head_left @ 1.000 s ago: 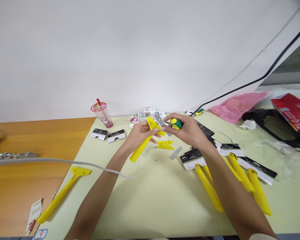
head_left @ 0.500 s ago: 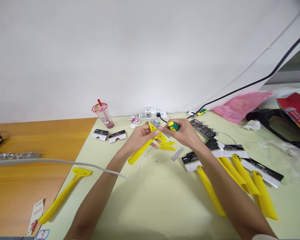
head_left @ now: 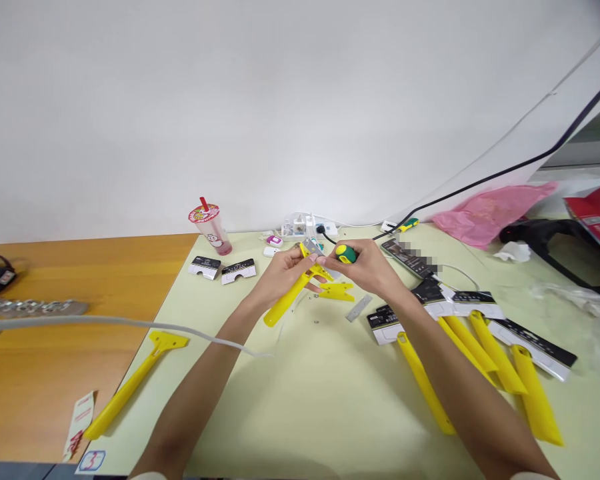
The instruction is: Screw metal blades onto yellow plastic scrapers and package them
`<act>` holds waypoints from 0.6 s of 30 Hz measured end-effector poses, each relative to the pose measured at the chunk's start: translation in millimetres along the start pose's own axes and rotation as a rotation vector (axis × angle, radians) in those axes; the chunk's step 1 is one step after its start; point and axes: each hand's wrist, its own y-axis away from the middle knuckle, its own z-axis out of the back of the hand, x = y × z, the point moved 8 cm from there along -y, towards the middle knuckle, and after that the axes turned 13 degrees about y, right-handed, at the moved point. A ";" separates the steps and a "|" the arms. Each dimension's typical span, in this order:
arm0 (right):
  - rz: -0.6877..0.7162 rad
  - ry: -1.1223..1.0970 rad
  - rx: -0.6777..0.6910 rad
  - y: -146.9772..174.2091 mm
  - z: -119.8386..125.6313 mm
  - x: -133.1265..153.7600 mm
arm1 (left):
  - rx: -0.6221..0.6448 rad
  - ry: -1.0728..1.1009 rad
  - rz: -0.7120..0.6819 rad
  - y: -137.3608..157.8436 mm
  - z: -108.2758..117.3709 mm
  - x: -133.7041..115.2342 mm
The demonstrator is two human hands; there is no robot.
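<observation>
**Yellow scraper (head_left: 284, 303) held up over the tabletop (head_left: 260, 413)!**

Head view: the clear cup (head_left: 215, 235) with its red straw stands at the back left, a little pink liquid at the bottom. The tabletop's left edge meets a wooden table (head_left: 55, 373); from the near edge, pale surface stretches up to a loose yellow piece (head_left: 336, 291) and a metal strip (head_left: 359, 308). And the hands: the left hand (head_left: 283, 273) is wrapped around the scraper near its head, handle slanting down toward near left. The right hand (head_left: 365, 267) curls around a green-and-yellow tool handle (head_left: 345, 254), thumb by a metal plate (head_left: 311, 248) at the scraper's head; pinching or merely pressing it, I can't tell.
</observation>
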 end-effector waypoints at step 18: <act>0.158 0.295 0.369 8.3 -26.0 -0.6 | -0.283 0.160 -0.482 14.5 23.4 -55.0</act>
